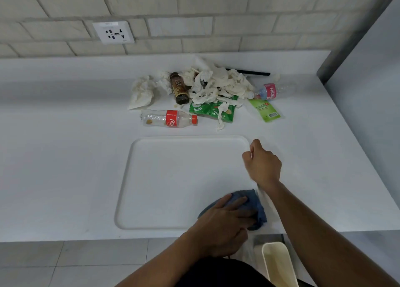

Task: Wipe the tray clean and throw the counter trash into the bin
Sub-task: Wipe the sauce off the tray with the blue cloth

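Observation:
A white tray (173,178) lies flat on the white counter in front of me. My left hand (225,224) presses a blue cloth (256,206) onto the tray's near right corner, fingers spread over it. My right hand (263,163) grips the tray's right rim near its far corner. Behind the tray lies the trash: a clear cola bottle with a red label (168,119), a brown bottle (179,88), crumpled white tissues (216,85), a green snack wrapper (213,111), a light green packet (265,110) and a clear bottle with a pink label (270,91).
A cream bin (279,265) stands on the floor below the counter's front edge, at the lower right. A black stick (253,72) lies behind the tissues. A wall socket (113,32) sits on the brick wall. A grey panel (368,70) bounds the counter on the right.

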A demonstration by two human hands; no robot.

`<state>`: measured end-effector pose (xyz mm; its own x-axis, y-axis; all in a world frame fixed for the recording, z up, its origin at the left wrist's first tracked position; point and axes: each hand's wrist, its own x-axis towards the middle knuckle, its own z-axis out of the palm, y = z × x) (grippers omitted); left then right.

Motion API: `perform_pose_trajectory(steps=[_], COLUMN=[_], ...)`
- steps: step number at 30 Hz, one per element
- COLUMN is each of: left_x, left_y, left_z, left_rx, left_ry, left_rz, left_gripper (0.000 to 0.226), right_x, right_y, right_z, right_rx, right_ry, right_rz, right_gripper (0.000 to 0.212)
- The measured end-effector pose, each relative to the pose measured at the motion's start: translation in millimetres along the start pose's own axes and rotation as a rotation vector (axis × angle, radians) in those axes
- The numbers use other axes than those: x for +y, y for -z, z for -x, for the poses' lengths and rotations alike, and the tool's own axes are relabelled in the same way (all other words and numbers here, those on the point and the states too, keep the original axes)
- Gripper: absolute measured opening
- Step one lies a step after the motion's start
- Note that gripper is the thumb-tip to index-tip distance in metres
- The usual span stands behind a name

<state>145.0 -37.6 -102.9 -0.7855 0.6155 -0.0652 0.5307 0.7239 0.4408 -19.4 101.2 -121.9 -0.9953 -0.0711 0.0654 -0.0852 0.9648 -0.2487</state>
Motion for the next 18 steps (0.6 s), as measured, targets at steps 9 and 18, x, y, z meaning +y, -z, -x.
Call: perform_pose_trajectory(steps=[9, 18], left_x=[-24.7, -62.2], left_y=[-0.5, 14.3], left_z=[39.5, 102.9], left_rx=[0.012, 0.126], left_ry=[-0.005, 0.287], left_rz=[0.032, 0.005], left_gripper=[0.047, 0.054], right_x=[-4.6, -20.5], right_y=[0.2, -16.9], right_z=[2.4, 22.1], right_rx=[0.000, 0.199], right_ry=[-0.033, -0.044], right_rz=[-0.008, 0.097], right_gripper=[0.011, 0.006])
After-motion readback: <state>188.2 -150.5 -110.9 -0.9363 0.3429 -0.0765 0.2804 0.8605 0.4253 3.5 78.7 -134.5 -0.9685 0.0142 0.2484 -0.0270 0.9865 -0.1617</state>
